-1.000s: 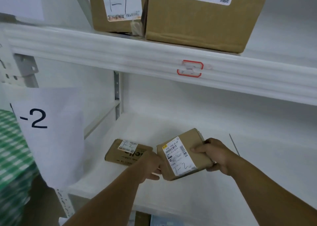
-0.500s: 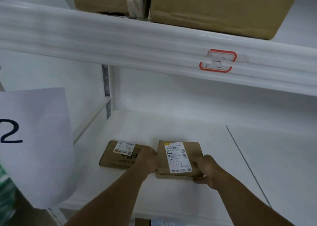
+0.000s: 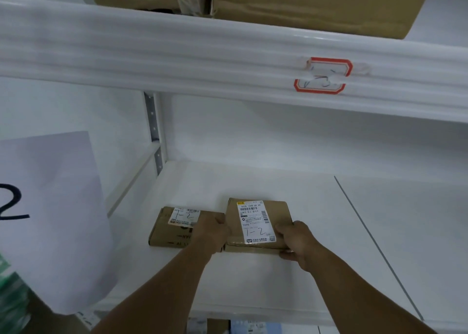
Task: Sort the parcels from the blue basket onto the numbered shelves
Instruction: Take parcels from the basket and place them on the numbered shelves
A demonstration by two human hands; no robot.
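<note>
Cardboard sides are sitting in both grips — left hand (image 3: 214,232) and right hand (image 3: 297,240) are clasping the 1-2 parcel (image 3: 253,219), likely squaring it label-up. It is lying flat on the shelf (image 3: 253,293) just beside a second parcel (image 3: 172,228) — grouping matching numbers, seemingly.

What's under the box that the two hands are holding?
The parcel lies flat on the white shelf, gripped by the left hand and the right hand. Only shelf shows at its edges; anything beneath it is covered.
</note>
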